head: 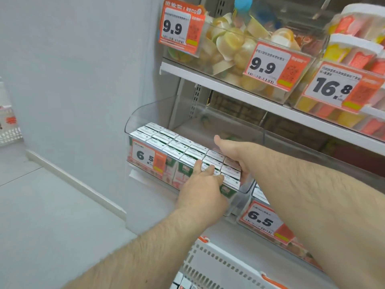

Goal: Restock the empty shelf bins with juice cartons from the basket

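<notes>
Both hands are squaring cartons point(183, 151) in the bin point(242, 195).
Left hand point(201, 189) is pressing spread fingers on top; right hand point(233, 155) is cupping the rigid, light end cartons — flat sides likely suiting holding best.

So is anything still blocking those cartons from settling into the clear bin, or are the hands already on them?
Nothing visible stands in the way. The left hand rests its fingers on the juice cartons at the front row, and the right hand holds the block's right end inside the clear bin, whose back part is free.

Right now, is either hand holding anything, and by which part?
Both hands are on the juice cartons in the clear bin: right hand at their far right end, left hand on their front. Whether either has a grip cannot be told.
</notes>
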